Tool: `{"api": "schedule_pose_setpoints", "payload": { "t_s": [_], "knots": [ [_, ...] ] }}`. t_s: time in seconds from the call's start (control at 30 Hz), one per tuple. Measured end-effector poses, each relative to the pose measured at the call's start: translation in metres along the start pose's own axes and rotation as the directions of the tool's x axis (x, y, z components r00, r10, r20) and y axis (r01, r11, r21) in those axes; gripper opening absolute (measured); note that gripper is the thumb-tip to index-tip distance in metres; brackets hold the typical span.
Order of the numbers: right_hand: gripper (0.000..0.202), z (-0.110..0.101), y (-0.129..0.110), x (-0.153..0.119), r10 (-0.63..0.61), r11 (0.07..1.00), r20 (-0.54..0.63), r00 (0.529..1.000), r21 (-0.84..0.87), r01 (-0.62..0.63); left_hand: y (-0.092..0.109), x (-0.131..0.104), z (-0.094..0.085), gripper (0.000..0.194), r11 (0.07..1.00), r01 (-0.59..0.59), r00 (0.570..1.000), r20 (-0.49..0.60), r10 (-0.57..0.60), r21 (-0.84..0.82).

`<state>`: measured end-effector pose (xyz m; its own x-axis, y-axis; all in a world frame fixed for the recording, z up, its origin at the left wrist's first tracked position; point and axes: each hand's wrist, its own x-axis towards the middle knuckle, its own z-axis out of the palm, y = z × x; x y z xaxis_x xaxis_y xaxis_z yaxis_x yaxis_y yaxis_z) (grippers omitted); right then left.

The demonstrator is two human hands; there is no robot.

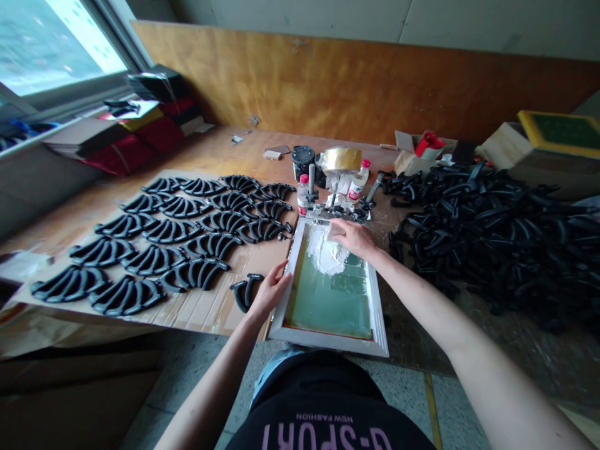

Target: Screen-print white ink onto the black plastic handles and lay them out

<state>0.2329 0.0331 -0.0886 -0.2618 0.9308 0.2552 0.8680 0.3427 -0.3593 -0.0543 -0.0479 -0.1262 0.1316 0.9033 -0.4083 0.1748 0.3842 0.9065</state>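
Resting my loosely open left hand (272, 289) against the framed screen (328, 309) on the counter (262, 142). My right hand (355, 237) is curled by the white paste (324, 259), can't tell if that grip's holding anything.

The pale-grey rectangular frame (323, 340) lay over the counter (225, 147), its long sides running roughly from 12 to 6 o'clock. Green mesh (323, 308) filled it, with thick white paste (324, 255) heaped and smeared toward the 12 o'clock end.
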Motion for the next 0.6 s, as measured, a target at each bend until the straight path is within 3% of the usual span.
{"api": "schedule_pose_setpoints", "payload": {
  "t_s": [0.07,0.13,0.23,0.3,0.37,0.47,0.53,0.6],
  "knots": [
    [0.053,-0.012,0.017,0.018,0.096,0.994,-0.073,0.993,-0.041,-0.099,0.019,-0.008,-0.005,0.067,0.999,-0.040,0.999,0.005,0.040,-0.024],
    [0.052,-0.025,0.042,0.020,0.212,0.974,-0.170,0.962,-0.046,-0.223,0.042,-0.014,-0.008,0.056,0.993,-0.102,0.995,-0.005,0.102,-0.053],
    [0.037,-0.033,0.080,-0.006,0.446,0.891,-0.278,0.851,0.049,-0.451,0.078,-0.011,-0.006,0.054,0.960,-0.222,0.975,-0.027,0.220,-0.171],
    [0.031,-0.025,0.093,-0.033,0.531,0.847,-0.224,0.817,0.102,-0.522,0.103,-0.002,0.000,0.051,0.891,-0.337,0.940,-0.053,0.338,-0.303],
    [0.028,-0.005,0.090,-0.056,0.511,0.858,-0.121,0.851,0.124,-0.498,0.124,0.009,0.008,0.049,0.824,-0.394,0.912,-0.062,0.406,-0.407],
    [0.036,0.029,0.063,-0.075,0.290,0.949,0.012,0.957,0.123,-0.289,0.133,0.019,0.023,0.052,0.797,-0.341,0.932,-0.069,0.356,-0.499],
    [0.034,0.043,0.038,-0.078,0.147,0.985,0.067,0.987,0.084,-0.153,0.116,0.018,0.037,0.053,0.793,-0.283,0.958,-0.115,0.263,-0.540],
    [0.018,0.049,0.010,-0.079,0.119,0.992,0.046,0.992,0.038,-0.121,0.083,0.010,0.055,0.051,0.831,-0.095,0.995,-0.041,0.087,-0.548]
  ]
}}
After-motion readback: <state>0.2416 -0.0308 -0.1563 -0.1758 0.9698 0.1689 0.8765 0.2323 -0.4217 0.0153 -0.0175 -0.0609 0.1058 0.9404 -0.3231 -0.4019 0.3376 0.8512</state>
